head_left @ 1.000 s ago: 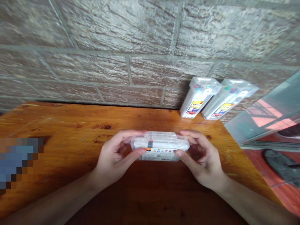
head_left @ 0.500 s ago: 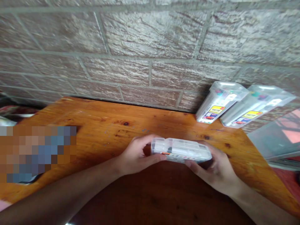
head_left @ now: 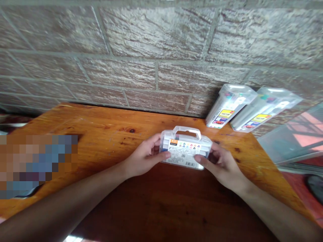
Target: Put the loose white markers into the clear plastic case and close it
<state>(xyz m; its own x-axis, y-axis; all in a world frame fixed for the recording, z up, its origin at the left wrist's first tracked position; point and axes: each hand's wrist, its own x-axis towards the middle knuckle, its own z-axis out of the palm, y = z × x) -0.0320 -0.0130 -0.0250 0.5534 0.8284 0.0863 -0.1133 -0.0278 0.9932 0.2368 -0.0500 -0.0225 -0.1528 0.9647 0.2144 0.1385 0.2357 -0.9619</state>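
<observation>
A clear plastic marker case (head_left: 186, 148) with a carrying handle on top is held above the wooden table. Its printed label, with small coloured marks and a barcode, faces me. My left hand (head_left: 147, 155) grips the case's left end, thumb on the front and fingers behind. At the right end, my right hand (head_left: 222, 164) holds it the same way. Light-bodied markers show through the plastic. The fingertips behind the case are hidden.
Two tall clear marker cases (head_left: 230, 106) (head_left: 264, 109) stand at the table's back right, against the brick wall (head_left: 156, 33). A pixelated flat object (head_left: 37, 164) lies on the wooden table (head_left: 106, 131) at left. A dark shoe-like object (head_left: 315, 188) is on the red floor.
The marker case has been tilted upright, so its labelled face and handle now show. Both hands have turned with it, still holding its ends. The view has shifted slightly.
</observation>
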